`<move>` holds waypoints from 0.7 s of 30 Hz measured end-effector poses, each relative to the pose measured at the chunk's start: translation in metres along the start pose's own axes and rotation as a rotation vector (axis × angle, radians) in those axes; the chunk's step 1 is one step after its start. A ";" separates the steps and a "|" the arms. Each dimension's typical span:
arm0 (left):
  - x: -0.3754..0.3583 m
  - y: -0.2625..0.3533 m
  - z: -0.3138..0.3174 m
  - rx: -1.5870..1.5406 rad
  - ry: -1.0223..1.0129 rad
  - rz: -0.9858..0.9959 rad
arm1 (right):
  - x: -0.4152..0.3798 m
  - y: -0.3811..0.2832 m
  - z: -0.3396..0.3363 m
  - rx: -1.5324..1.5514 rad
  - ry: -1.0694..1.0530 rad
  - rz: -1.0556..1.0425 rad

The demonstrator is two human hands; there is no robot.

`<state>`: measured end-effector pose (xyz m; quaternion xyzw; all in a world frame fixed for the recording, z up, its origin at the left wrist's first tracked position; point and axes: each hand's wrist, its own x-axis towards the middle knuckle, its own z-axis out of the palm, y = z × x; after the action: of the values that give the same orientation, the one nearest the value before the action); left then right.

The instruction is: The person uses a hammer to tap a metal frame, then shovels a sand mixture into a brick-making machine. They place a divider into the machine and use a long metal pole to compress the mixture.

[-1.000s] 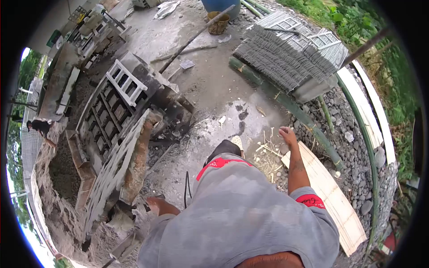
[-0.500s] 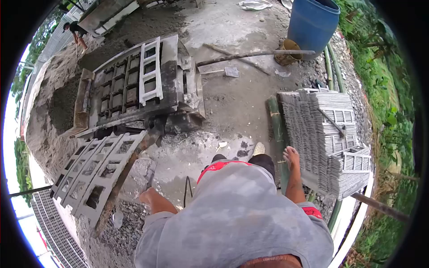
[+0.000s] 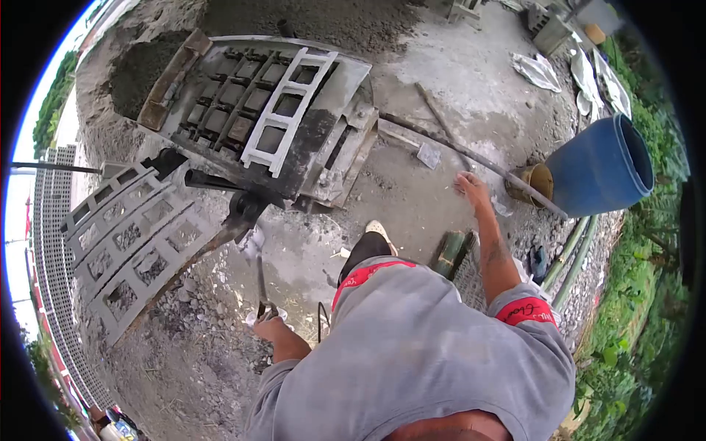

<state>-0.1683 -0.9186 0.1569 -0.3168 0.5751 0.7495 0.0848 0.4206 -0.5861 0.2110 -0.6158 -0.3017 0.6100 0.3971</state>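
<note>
My left hand is low at the left, at the lower end of a dark upright bar. Its fingers are too unclear to show whether they grip the bar. My right hand reaches forward over the concrete floor with its fingers apart and nothing in them, just beside a long pole. Ahead on the left, a pale frame with square openings lies across a metal mould table. More pale frames lean at the left.
A blue barrel leans at the right, beside a yellowish bucket crossed by the pole. Green bamboo lies in front of me. Gravel and sand are at the left; white sacks lie at the back right.
The view has turned to the right and come nearer the mould table. My right hand has moved from beside the stacked frames to near the pole. The stack is now mostly hidden.
</note>
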 end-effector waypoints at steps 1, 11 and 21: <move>-0.034 -0.005 0.007 0.025 0.129 0.104 | 0.016 -0.011 0.008 -0.093 -0.056 0.038; -0.241 -0.017 0.010 0.175 0.175 0.291 | 0.186 -0.082 0.111 -0.719 -0.775 0.070; -0.598 -0.076 0.039 0.819 0.069 0.349 | 0.240 -0.050 0.101 -1.254 -1.551 0.083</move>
<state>0.3239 -0.7162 0.4428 -0.1804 0.8717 0.4522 0.0562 0.3442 -0.3438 0.1368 -0.1556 -0.7232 0.5873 -0.3283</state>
